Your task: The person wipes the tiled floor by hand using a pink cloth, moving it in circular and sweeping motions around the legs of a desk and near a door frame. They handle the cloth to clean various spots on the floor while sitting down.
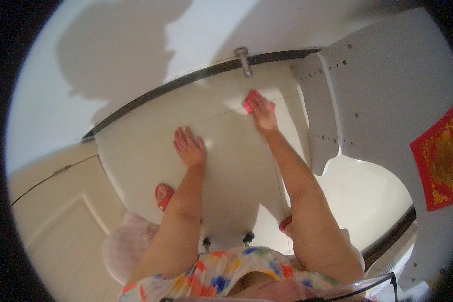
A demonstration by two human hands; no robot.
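Pressed down on the pale tiled floor [226,158] is my right hand [263,115], with its fingers over a bright pink cloth [250,101]. The cloth shows on both sides of the hand, close to the foot of the wall. To its left, my left hand [190,148] lies flat on the floor, fingers apart, holding nothing. A red slipper [164,196] on a foot shows beside my left arm. Another red slipper [285,223] is partly hidden behind my right arm.
A metal fitting [244,62] sticks out at the dark skirting [166,85]. Grey panels with holes [377,87] stand at the right, one bearing a red and gold hanging [443,162]. A panelled door [68,219] is at the left, near a whitish translucent bag [124,245].
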